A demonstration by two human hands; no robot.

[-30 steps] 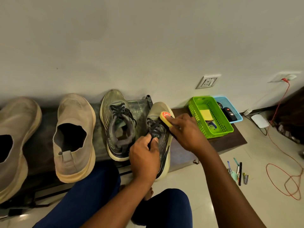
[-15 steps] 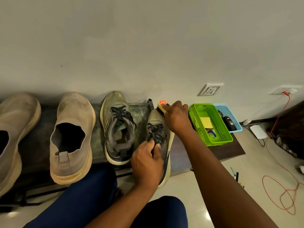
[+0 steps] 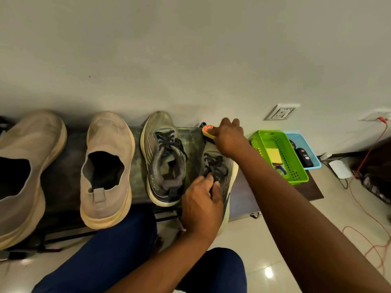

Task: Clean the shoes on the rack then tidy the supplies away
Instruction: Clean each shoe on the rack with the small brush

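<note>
At toe: right hand (image 3: 229,138) grip pinches sponge (image 3: 208,131) | left hand (image 3: 202,205) grip clamps shoe (image 3: 220,172), heel hidden

A white square wall socket (image 3: 281,112) is set low in the pale grey wall (image 3: 190,49). Further right, a thin orange-red cable (image 3: 369,210) drops from a second white wall plate (image 3: 375,117) and trails in loose loops over the glossy cream tiled floor (image 3: 285,218). A flat white rounded box (image 3: 340,169) lies on the floor just beside the cable, with a dark wire near it. A small dark speck (image 3: 89,76) marks the wall above the left side. Dark furniture (image 3: 378,166) stands at the far right edge, its details unclear.
</note>
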